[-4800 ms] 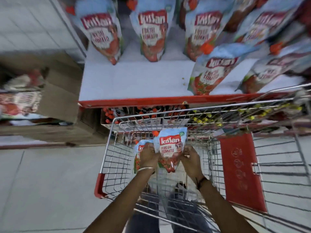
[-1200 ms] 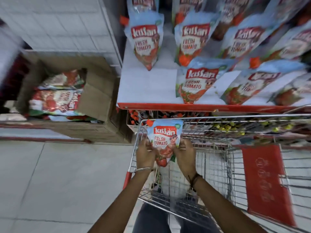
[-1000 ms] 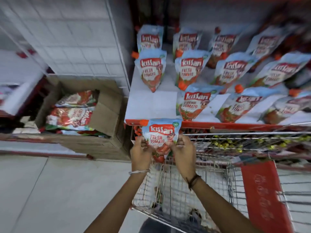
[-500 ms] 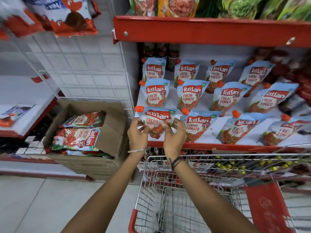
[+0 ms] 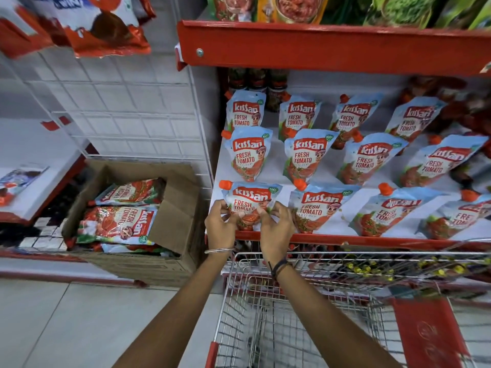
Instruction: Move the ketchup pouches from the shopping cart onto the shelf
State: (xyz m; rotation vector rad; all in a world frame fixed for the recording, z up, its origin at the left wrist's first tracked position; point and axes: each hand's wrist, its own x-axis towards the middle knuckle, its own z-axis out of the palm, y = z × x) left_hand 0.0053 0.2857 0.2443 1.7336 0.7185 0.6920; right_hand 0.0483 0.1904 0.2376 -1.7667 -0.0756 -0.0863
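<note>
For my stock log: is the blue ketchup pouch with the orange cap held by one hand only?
No, left hand and right hand both grip it.

Between your left hand point(image 5: 221, 227) and right hand point(image 5: 275, 229) you hold a ketchup pouch point(image 5: 250, 201) of glossy, crinkled plastic film with a smooth orange plastic cap. The shelf point(image 5: 276, 174) under it looks like matt white painted board with a smooth red painted metal lip. At lower centre, the shopping cart point(image 5: 297, 272) is shiny bare metal wire. At left, the cardboard box point(image 5: 175, 221) is dull, rough brown paperboard.
</note>
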